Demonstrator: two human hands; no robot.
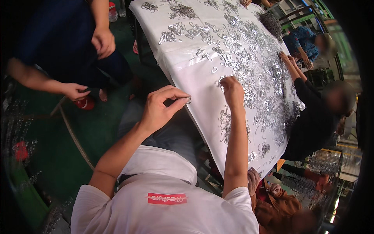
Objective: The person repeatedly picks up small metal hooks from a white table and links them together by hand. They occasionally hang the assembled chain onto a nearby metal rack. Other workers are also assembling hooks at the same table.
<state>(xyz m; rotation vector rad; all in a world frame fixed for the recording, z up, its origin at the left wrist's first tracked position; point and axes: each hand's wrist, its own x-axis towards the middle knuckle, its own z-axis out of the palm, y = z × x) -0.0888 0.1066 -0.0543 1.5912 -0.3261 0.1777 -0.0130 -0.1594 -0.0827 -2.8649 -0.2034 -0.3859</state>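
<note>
My left hand (163, 108) is closed in a pinch at the table's near edge. A small metal hook (189, 100) shows between its thumb and index fingertip, mostly covered by them. Out over the white-covered table (194, 84), my right hand (233, 92) reaches down with its fingers pressed together at a little cluster of metal pieces; what they grip is hidden. One loose curved hook (214, 70) lies just beyond that hand. A pile of dark wire hooks (224, 124) rests to the near side of my right forearm.
Shiny hooks (249, 58) are spread across the table, with a dense dark heap (269, 25) at the far end. A person in dark clothes (105, 66) stands at the left. Other people's hands (286, 58) work along the right side, and another hand (253, 180) rests at the near corner.
</note>
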